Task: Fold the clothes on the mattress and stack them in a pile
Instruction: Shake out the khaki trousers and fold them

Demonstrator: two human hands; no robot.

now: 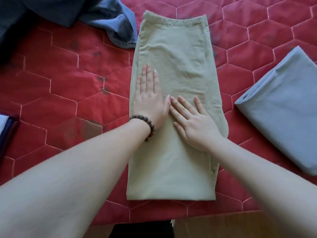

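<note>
Two sets of fingers are lying straight and flat, gripping nothing; I am seeing the left hand and the right hand pressing palm-down, side by side, on the khaki trousers. The trousers are lying folded lengthwise at the centre of the red quilted mattress. A beaded bracelet is circling the left wrist. A folded grey garment is resting to the right, apart; crumpled blue denim is touching the trousers' upper left edge.

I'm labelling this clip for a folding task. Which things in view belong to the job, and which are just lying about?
Job: khaki trousers pressed flat by left hand and right hand; folded grey cloth; unfolded blue garment; mattress.

Lying about: bead bracelet on the left wrist; dark object at the left edge.
</note>
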